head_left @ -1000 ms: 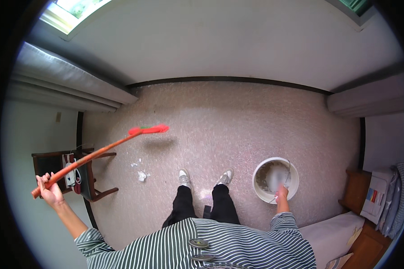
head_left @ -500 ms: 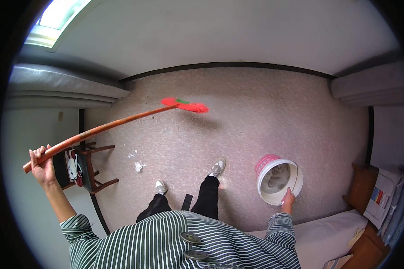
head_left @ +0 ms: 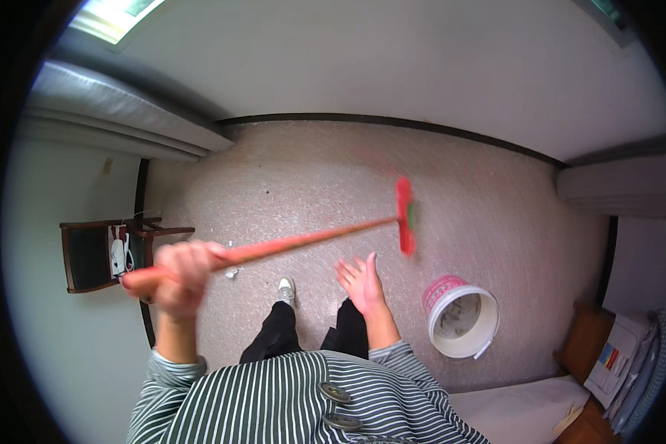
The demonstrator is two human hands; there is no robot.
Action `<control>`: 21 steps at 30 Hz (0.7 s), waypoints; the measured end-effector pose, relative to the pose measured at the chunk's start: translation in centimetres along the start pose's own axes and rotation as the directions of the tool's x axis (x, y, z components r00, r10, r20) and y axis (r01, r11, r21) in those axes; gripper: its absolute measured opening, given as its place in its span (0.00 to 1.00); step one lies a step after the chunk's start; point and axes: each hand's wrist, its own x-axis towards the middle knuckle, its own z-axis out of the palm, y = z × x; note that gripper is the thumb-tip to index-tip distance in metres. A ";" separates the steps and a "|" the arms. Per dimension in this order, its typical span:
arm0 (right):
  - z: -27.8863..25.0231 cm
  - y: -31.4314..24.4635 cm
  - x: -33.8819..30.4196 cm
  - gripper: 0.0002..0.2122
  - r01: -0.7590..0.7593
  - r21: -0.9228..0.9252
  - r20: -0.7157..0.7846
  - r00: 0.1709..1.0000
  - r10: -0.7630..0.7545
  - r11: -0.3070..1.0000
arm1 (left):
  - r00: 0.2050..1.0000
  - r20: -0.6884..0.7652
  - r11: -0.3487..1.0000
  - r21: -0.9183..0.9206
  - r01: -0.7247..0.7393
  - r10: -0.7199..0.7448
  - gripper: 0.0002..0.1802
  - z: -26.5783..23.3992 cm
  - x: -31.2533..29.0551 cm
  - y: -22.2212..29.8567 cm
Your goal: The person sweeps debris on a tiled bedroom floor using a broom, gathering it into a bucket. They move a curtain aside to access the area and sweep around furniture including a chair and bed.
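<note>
My left hand [head_left: 183,277] is wrapped round the upper end of a broom's wooden handle, slightly blurred by motion. The broom [head_left: 296,242] reaches across in front of me to the right. Its red and green bristle head [head_left: 405,217] is at the far end, blurred; whether it touches the floor I cannot tell. My right hand [head_left: 362,285] is open, fingers apart, below the handle and holding nothing. To its right a pink and white bucket [head_left: 462,317] stands on the floor, with grey dirt visible at its bottom.
A dark chair [head_left: 96,255] with a white cable on it stands at the left wall. Crumpled white scraps [head_left: 231,272] lie on the floor near my feet. A pale bed edge [head_left: 510,407] and a wooden stand [head_left: 592,337] with folded cloth are at the lower right.
The broom head has swung right and turned upright in the picture. My left hand has moved right with the handle. My right hand has let go of the bucket rim and moved left.
</note>
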 end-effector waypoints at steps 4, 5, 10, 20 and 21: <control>1.1 1.1 6.5 0.10 0.085 0.067 -0.314 0.948 -0.060 0.994 | 0.961 0.252 0.988 -0.077 0.136 -0.112 0.15 -1.0 -3.7 -6.1; 0.2 1.3 7.6 0.08 0.132 0.021 -0.381 0.918 -0.114 0.991 | 0.951 0.277 0.987 -0.054 0.154 -0.133 0.14 -1.7 -4.3 -7.6; -2.6 4.0 13.7 0.04 0.069 -0.173 -0.588 0.793 -0.159 0.983 | 0.958 0.123 0.961 -0.070 0.267 -0.258 0.09 -5.7 -8.4 -11.6; 8.3 38.9 25.9 0.02 -0.321 -0.487 -0.446 0.891 0.085 0.812 | 0.936 -0.319 0.888 0.374 0.267 -0.147 0.10 -28.0 -19.1 1.0; 9.0 42.1 26.2 0.02 -0.368 -0.493 -0.439 0.887 0.140 0.788 | 0.936 -0.326 0.869 0.415 0.270 -0.135 0.10 -29.0 -20.4 2.9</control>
